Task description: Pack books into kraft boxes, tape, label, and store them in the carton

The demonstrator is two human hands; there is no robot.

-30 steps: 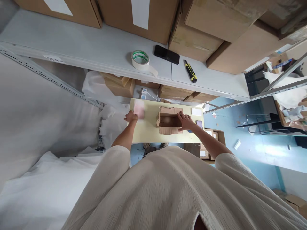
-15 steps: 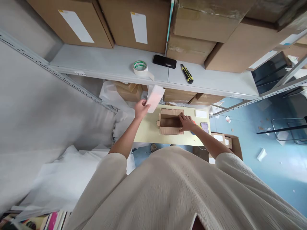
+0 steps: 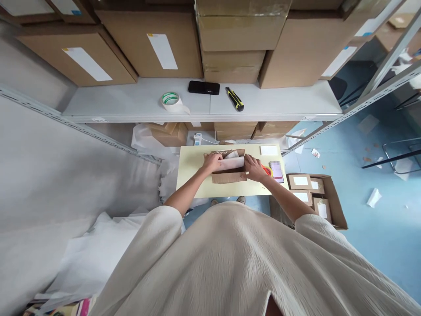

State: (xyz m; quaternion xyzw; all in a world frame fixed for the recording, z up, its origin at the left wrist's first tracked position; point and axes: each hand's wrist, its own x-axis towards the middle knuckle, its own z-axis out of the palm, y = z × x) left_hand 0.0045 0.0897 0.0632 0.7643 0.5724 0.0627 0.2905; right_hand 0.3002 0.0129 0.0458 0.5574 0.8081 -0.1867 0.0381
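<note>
An open cardboard box (image 3: 229,177) with torn flap edges lies on the pale yellow table (image 3: 194,184). My left hand (image 3: 212,162) is closed on the left end of a flat package in white wrapping (image 3: 232,163), which sits partly inside the box's opening. What the wrapping contains is hidden. At the box's right end my right hand (image 3: 253,168) grips the cardboard wall, its fingers near the package's right end. Just right of that hand lie a red and yellow round item (image 3: 267,170) and a phone with a lit screen (image 3: 276,171).
Above the table runs a grey shelf (image 3: 131,98) bearing a tape roll (image 3: 171,101), a black phone (image 3: 204,87), a yellow-black utility knife (image 3: 234,99) and large cartons (image 3: 230,35). A white card (image 3: 269,150) lies on the table. Small boxes fill a carton (image 3: 338,210) at the right.
My left hand has brought the white-wrapped package right and down into the box opening. My right hand stays at the box's right end. The camera view has shifted.
</note>
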